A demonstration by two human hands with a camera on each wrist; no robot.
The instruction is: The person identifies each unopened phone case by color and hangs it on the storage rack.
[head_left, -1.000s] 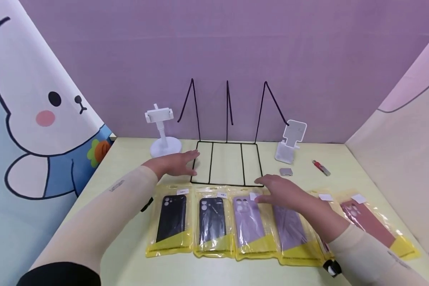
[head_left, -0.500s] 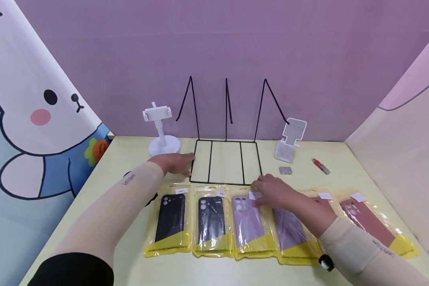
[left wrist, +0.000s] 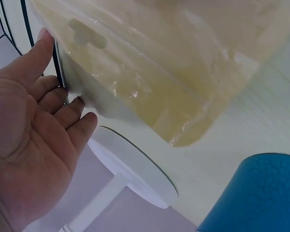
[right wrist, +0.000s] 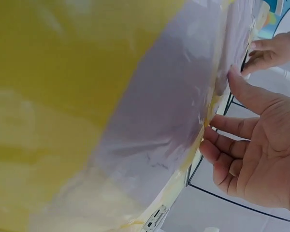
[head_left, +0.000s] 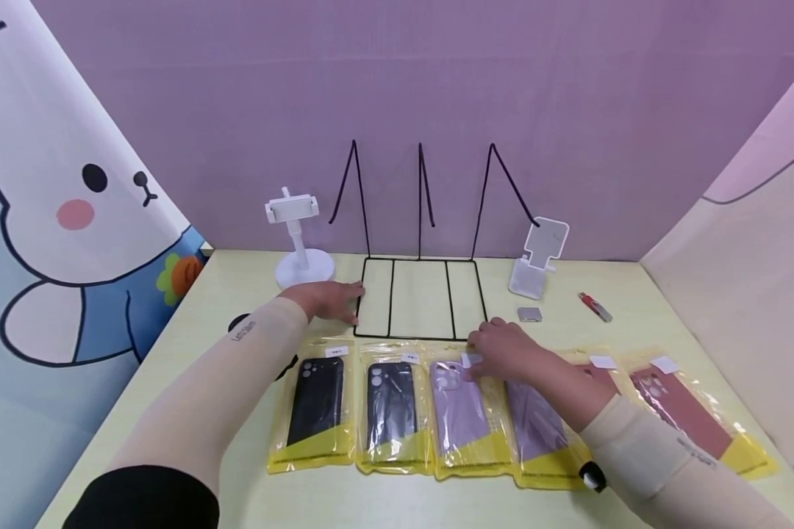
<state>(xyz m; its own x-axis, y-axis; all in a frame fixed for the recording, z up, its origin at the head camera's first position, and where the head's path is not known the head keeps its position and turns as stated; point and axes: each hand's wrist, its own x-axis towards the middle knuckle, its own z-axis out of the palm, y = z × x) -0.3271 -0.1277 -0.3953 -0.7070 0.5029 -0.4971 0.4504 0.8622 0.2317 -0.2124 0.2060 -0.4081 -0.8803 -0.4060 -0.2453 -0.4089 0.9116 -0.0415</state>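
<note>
A black wire rack (head_left: 392, 297) stands at the back middle of the table, its uprights near the purple backdrop. At its left base edge is my left hand (head_left: 327, 300), thumb and fingers spread and touching the wire. My right hand (head_left: 506, 347) is at the front right corner of the base, fingers bent at the wire (right wrist: 198, 166). Its thumb is over the white label of a bagged lilac phone case (head_left: 462, 411). Whether these fingers wrap the wire is unclear. Bagged black (head_left: 316, 400) and dark (head_left: 392, 404) phone cases lie nearer, left of the lilac one.
Another lilac case (head_left: 536, 419) and a red case (head_left: 678, 411) lie in bags to the right. White phone stands (head_left: 304, 270) (head_left: 540, 253) flank the rack. A small grey block (head_left: 529, 314) and a red-and-silver USB stick (head_left: 595, 307) are on the right.
Both hands have come in from just off the rack to its left edge and front right corner. Over the last half second the rack has shifted very slightly right; the bags stay put.
</note>
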